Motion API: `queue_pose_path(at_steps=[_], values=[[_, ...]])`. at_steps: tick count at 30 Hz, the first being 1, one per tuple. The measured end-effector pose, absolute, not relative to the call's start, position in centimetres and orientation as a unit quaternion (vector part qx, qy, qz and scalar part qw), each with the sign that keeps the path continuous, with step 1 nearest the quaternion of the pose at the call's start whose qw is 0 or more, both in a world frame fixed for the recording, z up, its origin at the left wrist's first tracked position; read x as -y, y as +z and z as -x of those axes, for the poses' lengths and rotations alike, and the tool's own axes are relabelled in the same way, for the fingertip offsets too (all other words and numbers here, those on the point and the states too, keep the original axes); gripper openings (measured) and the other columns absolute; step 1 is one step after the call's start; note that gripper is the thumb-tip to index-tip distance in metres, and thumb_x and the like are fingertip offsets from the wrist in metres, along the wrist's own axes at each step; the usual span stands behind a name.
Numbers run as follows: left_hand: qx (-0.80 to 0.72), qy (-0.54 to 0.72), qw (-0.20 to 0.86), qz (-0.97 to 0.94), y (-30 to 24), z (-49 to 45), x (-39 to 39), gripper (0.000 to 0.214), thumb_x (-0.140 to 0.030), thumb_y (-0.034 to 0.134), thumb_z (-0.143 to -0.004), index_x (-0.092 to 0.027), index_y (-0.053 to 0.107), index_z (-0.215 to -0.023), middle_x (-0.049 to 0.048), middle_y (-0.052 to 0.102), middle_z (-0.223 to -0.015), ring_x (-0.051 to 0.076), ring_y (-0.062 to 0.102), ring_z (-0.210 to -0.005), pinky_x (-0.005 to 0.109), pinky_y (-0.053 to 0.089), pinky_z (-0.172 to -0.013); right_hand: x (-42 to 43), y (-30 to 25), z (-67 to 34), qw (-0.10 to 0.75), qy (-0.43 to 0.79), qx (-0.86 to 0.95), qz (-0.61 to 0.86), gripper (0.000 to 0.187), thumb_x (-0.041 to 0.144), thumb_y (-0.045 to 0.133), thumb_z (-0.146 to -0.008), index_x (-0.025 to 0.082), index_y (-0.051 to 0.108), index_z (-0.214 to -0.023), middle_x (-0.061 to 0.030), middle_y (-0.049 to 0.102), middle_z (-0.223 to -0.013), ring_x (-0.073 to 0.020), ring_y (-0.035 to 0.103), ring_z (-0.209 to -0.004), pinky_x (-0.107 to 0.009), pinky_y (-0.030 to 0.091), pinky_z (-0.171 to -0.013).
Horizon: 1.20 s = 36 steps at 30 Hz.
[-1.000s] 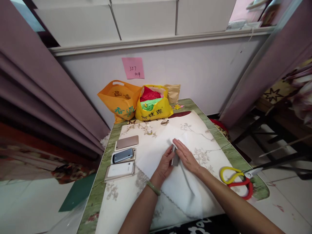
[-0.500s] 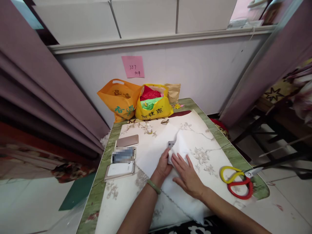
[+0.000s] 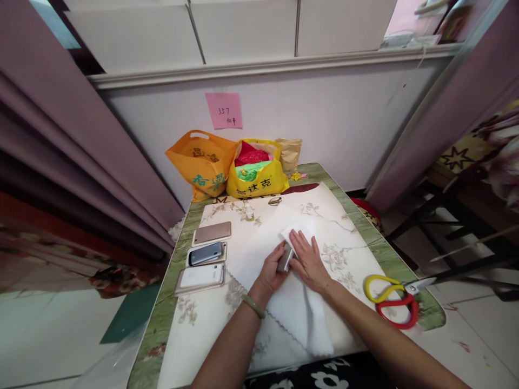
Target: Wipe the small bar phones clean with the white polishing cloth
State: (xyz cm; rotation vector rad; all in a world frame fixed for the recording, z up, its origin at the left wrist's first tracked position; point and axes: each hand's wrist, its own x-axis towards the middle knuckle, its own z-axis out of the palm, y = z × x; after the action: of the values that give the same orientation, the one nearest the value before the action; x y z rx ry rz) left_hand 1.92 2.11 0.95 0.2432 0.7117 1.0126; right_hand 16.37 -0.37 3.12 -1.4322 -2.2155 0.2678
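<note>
My left hand (image 3: 272, 270) is closed around a small silver-grey phone (image 3: 286, 258), tilted up off the table. Fingers cover part of it. My right hand (image 3: 308, 259) lies against its right side with the fingers stretched along a white cloth (image 3: 318, 324), the thumb near the phone's edge. This cloth is bunched beneath the right palm, and it trails toward me with a zigzag-cut edge. Left of my hands lie several phones: a rose-gold one (image 3: 213, 233), a blue-grey one (image 3: 205, 253) on top of a pale one, and a white one (image 3: 201, 275) stacked on another.
Yellow-and-red-handled scissors (image 3: 409, 292) lie at the table's right edge. An orange bag (image 3: 203, 162) and a stuffed yellow bag (image 3: 259, 183) stand at the back beside a brown paper pouch (image 3: 290, 154). Glasses (image 3: 274, 201) and a small bottle (image 3: 248, 213) lie in front.
The cloth over the phone has been drawn back, so more of the phone shows. My right hand has shifted slightly up, and the cloth's near end has moved.
</note>
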Motion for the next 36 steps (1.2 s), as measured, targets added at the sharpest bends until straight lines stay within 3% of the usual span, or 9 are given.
queue_pose_path(at_steps=[6, 10, 13, 18, 23, 28, 31, 36], values=[[-0.328, 0.466, 0.814, -0.114, 0.9, -2.1, -2.2, 0.022, -0.027, 0.067, -0.076, -0.015, 0.07, -0.093, 0.0083, 0.073, -0.086, 0.022, 0.065, -0.085, 0.031, 0.05, -0.078, 4.9, 2.7, -15.6, 0.218, 0.09, 0.866, 0.442, 0.083, 0.054, 0.044, -0.092, 0.02, -0.001, -0.153, -0.0119, 0.018, -0.157, -0.0302, 0.016, -0.145, -0.062, 0.002, -0.114], [-0.331, 0.455, 0.815, -0.139, 1.7, -2.3, -2.1, 0.023, -0.029, 0.069, -0.076, -0.015, 0.07, -0.094, 0.0065, 0.072, -0.077, 0.02, 0.064, -0.073, 0.03, 0.049, -0.068, 3.9, 3.5, -16.8, 0.232, 0.094, 0.85, 0.464, 0.073, 0.049, 0.042, -0.095, 0.024, 0.007, -0.153, -0.0088, 0.023, -0.156, -0.0294, 0.018, -0.144, -0.063, 0.0, -0.114], [-0.336, 0.467, 0.804, -0.15, 1.8, -2.1, -2.0, 0.024, -0.03, 0.073, -0.074, -0.014, 0.068, -0.091, 0.0035, 0.068, -0.071, 0.014, 0.06, -0.061, 0.025, 0.045, -0.059, 1.7, 4.5, -17.7, 0.29, 0.153, 0.808, 0.49, 0.06, 0.047, 0.033, -0.098, 0.028, 0.016, -0.152, -0.0053, 0.023, -0.157, -0.0267, 0.018, -0.145, -0.06, 0.007, -0.116], [-0.281, 0.427, 0.837, -0.196, 1.5, -1.5, -2.1, 0.023, -0.033, 0.068, -0.079, -0.012, 0.065, -0.087, 0.0038, 0.064, -0.068, 0.011, 0.055, -0.052, 0.024, 0.04, -0.051, -0.4, 6.2, -17.9, 0.408, 0.363, 0.691, 0.473, 0.053, 0.05, 0.021, -0.1, 0.028, 0.041, -0.143, -0.0025, 0.043, -0.148, -0.02, 0.039, -0.136, -0.043, 0.029, -0.114], [-0.287, 0.412, 0.842, -0.198, 1.6, -1.6, -2.2, 0.026, -0.037, 0.063, -0.08, -0.01, 0.064, -0.081, 0.004, 0.059, -0.06, 0.011, 0.051, -0.046, 0.025, 0.037, -0.048, -0.5, 5.2, -17.4, 0.414, 0.433, 0.614, 0.513, 0.056, 0.058, 0.023, -0.098, 0.029, 0.045, -0.14, -0.0017, 0.052, -0.14, -0.021, 0.046, -0.131, -0.044, 0.029, -0.114], [-0.284, 0.413, 0.847, -0.176, 1.8, -1.6, -2.1, 0.03, -0.039, 0.06, -0.083, -0.01, 0.064, -0.074, 0.0033, 0.055, -0.055, 0.009, 0.047, -0.044, 0.023, 0.033, -0.045, -0.3, 2.2, -16.6, 0.417, 0.447, 0.63, 0.479, 0.05, 0.056, 0.041, -0.094, 0.023, 0.057, -0.128, -0.0034, 0.069, -0.112, -0.0227, 0.063, -0.103, -0.039, 0.048, -0.095], [-0.27, 0.426, 0.848, -0.166, 2.0, -1.6, -2.2, 0.026, -0.036, 0.061, -0.082, -0.01, 0.064, -0.076, 0.002, 0.053, -0.054, 0.008, 0.044, -0.044, 0.023, 0.032, -0.044, -0.2, 1.2, -16.6, 0.44, 0.433, 0.622, 0.481, 0.049, 0.053, 0.053, -0.088, 0.022, 0.06, -0.126, -0.0021, 0.07, -0.107, -0.0229, 0.065, -0.099, -0.037, 0.05, -0.091], [-0.232, 0.441, 0.856, -0.136, 2.0, -1.5, -2.5, 0.022, -0.031, 0.059, -0.08, -0.009, 0.064, -0.081, 0.0018, 0.05, -0.058, 0.008, 0.041, -0.046, 0.023, 0.032, -0.045, -0.2, 1.8, -18.0, 0.466, 0.362, 0.553, 0.589, 0.041, 0.054, 0.059, -0.082, 0.017, 0.073, -0.09, -0.0009, 0.07, -0.076, -0.0197, 0.064, -0.071, -0.029, 0.051, -0.067]])
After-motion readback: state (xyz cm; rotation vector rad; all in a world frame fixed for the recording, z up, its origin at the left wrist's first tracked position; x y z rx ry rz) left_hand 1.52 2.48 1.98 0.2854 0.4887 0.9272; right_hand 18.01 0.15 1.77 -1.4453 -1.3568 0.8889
